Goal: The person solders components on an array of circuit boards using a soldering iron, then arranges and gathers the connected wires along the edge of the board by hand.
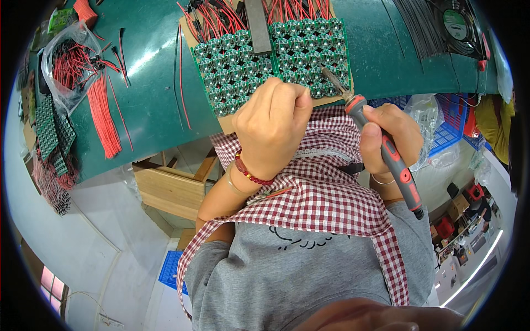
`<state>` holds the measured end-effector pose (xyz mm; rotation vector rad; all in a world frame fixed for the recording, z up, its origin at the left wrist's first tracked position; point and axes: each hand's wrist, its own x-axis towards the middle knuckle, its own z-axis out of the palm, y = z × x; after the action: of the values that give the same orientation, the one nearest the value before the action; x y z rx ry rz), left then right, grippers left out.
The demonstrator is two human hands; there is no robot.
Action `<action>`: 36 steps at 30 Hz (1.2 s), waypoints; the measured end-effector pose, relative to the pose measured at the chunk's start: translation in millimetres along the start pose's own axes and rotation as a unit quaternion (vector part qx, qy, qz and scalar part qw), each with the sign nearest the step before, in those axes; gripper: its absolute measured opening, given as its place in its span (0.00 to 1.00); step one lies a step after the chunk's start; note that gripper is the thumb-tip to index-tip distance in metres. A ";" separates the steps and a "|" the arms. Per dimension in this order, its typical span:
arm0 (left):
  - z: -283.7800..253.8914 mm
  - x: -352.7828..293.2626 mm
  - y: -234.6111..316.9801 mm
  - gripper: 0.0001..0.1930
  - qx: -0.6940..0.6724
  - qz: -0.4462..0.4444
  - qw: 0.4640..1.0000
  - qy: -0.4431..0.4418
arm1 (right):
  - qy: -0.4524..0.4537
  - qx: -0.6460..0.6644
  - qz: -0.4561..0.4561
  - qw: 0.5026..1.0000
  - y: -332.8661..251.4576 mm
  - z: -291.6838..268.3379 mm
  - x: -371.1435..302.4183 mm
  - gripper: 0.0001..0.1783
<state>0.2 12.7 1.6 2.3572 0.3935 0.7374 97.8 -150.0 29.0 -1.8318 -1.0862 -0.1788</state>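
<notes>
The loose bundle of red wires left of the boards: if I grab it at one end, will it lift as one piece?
Probably not. The red wires are thin, fanned out and apparently untied, so they would likely droop and shed strands. They look light and should slide easily on the smooth green mat; pushing would probably scatter them.

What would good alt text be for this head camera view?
A person's right hand points a soldering iron at green circuit boards on a green mat, while the left hand rests at their edge. Red wires lie to the left.
</notes>
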 end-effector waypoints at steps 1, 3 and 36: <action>0.3 -0.1 -0.3 0.11 0.000 0.001 1.000 0.001 | 0.006 -0.001 0.003 1.000 0.5 0.4 0.3 0.09; 0.5 0.1 -0.2 0.11 0.001 0.003 1.000 0.003 | 0.012 -0.002 0.005 1.000 1.8 0.8 0.7 0.09; 4.1 3.5 2.5 0.10 0.001 0.001 1.000 -0.005 | 0.001 -0.008 -0.009 1.000 1.1 -1.1 2.4 0.09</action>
<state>5.7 10.4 2.1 2.3622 0.3875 0.7255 100.4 -149.6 30.1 -1.8358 -1.1043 -0.2004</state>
